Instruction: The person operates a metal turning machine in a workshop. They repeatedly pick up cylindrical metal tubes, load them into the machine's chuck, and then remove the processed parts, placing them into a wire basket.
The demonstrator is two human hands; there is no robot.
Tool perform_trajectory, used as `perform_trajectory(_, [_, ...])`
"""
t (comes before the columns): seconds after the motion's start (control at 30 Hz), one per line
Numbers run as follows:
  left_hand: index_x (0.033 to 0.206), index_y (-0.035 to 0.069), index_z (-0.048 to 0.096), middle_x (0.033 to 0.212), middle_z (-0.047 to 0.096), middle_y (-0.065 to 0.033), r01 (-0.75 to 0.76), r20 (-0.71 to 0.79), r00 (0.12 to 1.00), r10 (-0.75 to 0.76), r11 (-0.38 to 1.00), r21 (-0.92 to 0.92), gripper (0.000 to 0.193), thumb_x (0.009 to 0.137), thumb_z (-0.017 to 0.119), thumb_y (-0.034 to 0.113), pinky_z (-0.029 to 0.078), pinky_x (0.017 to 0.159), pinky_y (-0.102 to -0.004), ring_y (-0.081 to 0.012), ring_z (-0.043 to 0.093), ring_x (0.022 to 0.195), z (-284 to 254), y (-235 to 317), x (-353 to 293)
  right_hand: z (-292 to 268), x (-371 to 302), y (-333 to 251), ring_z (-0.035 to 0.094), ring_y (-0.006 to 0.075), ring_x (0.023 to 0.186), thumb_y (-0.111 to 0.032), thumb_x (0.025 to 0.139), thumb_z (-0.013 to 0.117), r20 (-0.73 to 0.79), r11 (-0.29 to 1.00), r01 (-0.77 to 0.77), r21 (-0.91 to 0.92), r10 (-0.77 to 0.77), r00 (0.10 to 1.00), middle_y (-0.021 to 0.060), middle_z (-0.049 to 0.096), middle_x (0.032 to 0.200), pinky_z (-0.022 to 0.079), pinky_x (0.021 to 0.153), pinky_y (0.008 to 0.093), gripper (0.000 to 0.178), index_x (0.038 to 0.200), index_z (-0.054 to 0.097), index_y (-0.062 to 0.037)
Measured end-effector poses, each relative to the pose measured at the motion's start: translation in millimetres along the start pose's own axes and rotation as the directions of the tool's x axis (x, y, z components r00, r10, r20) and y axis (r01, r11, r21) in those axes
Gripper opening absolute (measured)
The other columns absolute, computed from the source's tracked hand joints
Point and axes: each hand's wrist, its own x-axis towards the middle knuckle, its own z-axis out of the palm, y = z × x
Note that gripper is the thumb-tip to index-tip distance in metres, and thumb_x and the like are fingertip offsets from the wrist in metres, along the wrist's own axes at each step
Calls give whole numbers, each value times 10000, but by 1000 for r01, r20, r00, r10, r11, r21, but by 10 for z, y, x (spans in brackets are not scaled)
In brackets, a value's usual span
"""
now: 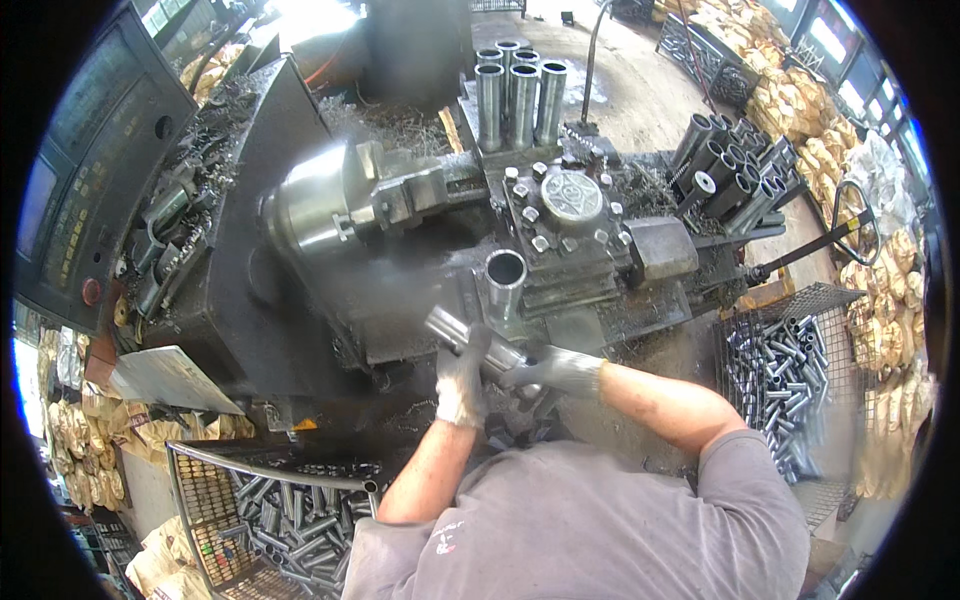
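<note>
In the head view, the left hand (463, 375), in a glove with a pale cuff and darker fingers, is closed around a shiny metal tube (448, 328) that slants in front of the machine, its upper end out past the fingers to the left. The gloved right hand (562, 371) is at the tube's lower end with fingers curled and partly bent over; blur there makes it impossible to tell how far they close on it. Just beyond the hands a wider tube (505, 280) stands upright beside the tool post (572, 198), its open mouth facing up. A wire basket (203, 500) at the lower left holds a loose heap of short metal tubes (300, 525), lying at all angles below the rim. On the right another wire basket (845, 375), with mesh sides, holds a similar jumble of tubes (788, 375), some showing their open ends. To the far left, a sloping trough (255, 135) next to the control panel (85, 190) contains metal shavings mixed with a few curved and tubular pieces. Several upright tubes (520, 105) stand close together on the machine behind the tool post, and a leaning cluster of darker tubes (740, 175) is gathered to its right. Tan sacks (885, 310) are piled along the right side.
</note>
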Motion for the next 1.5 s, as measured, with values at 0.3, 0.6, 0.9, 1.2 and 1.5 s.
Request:
perform_trajectory(0.3, [1389,88,610,1294,709,-96,107,39,994,-102,976,-191,728,1042,514,722,563,1043,-481,-285,684,1185,-689,-466,116,-173,269,715,716,138,848,-357,752,903,-8,891,366,-270,-382,924,103,770,940,590,742,319,544,1130,746,1])
perform_trajectory(0.6, [1439,50,588,1151,742,-123,-642,270,753,600,577,505,755,833,949,317,630,883,-389,-261,749,1021,219,55,54,-961,-170,528,799,269,863,-292,828,871,-304,634,301,-712,-665,682,150,799,999,636,776,387,446,1184,707,-79])
perform_trajectory(0.9, [1374,16,600,1181,731,-102,-676,348,715,607,472,565,628,903,903,301,592,917,-345,-197,708,1069,-362,328,1146,-651,-380,737,764,389,896,-179,820,788,-176,390,50,-919,-523,834,176,759,1012,633,765,492,414,1210,682,-90])
perform_trajectory(1.2, [1369,19,650,1221,732,-193,102,457,866,205,821,-561,811,991,586,733,593,958,-562,-381,727,1066,-1037,431,902,-139,655,258,727,389,1076,-275,928,730,-16,203,86,-975,-455,890,155,714,1159,609,872,502,298,1169,749,-101])
perform_trajectory(1.5, [1379,32,622,1285,707,-117,-233,185,933,309,910,-343,844,974,583,772,540,1066,-439,-291,681,1180,-609,375,469,393,317,-934,745,174,802,-456,909,816,-118,800,241,-549,-360,926,159,780,929,600,755,352,653,1284,685,61])
